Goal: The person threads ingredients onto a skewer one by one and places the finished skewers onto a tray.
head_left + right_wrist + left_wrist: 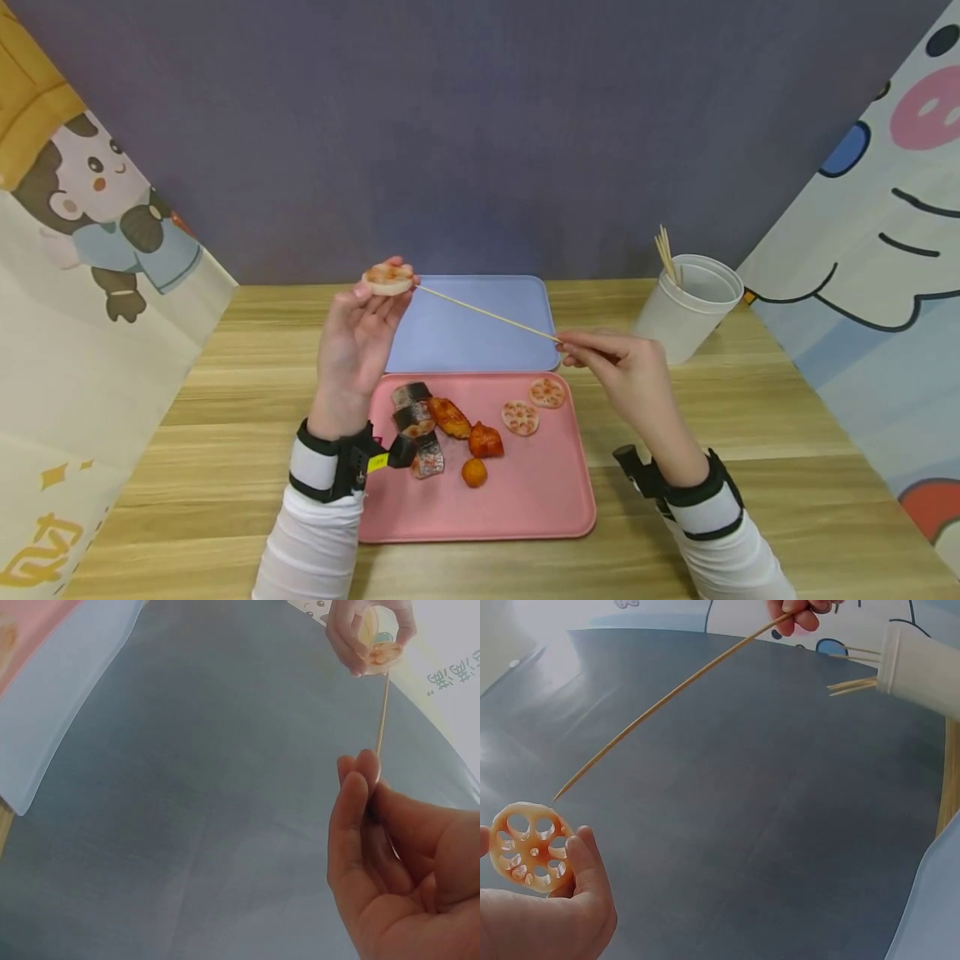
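Observation:
My left hand (358, 346) holds a lotus root slice (534, 853) between thumb and fingers, raised above the far end of the pink tray. Several holes show through the slice in the left wrist view. With thumb and fingertips, my right hand (626, 367) pinches a thin wooden skewer (487, 314) near one end. The skewer slants toward the left hand, its pointed tip close to the edge of the slice. A small gap appears between tip and slice in the left wrist view; from the head, I cannot tell whether they touch.
Below the hands, the pink tray (525, 508) bears two lotus root slices (520, 417), dark-skinned fish pieces (428, 460), a glazed wing (448, 417), an orange-red chunk (485, 440) and a ball (474, 472). Behind it lies a blue tray (480, 342). A white tub (678, 321) at right holds several skewers.

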